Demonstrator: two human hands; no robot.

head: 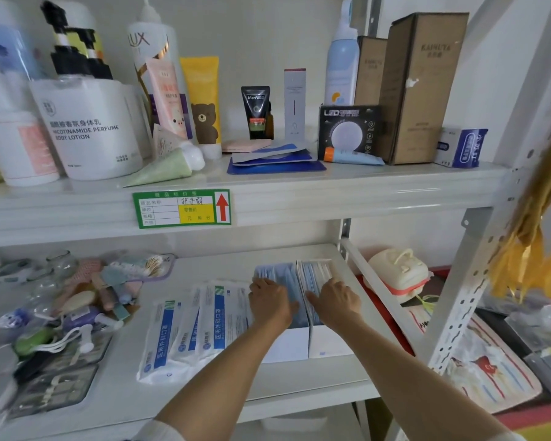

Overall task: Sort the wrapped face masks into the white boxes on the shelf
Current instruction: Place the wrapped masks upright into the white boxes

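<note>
Mostly blue-striped white wrapped masks [198, 326], fanned flat, perhaps overlapping, beside white boxes [299, 345]

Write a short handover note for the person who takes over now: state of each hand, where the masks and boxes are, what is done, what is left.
Left hand: flat on the blue wrapped masks in the left white cardboard box; grip unclear.
Right hand: resting on the masks standing in the right white cardboard box; grip unclear.
Done: both boxes on the lower shelf hold masks.
Left: a pile of white-and-blue wrapped mask packets lies loose, left of the boxes.
</note>
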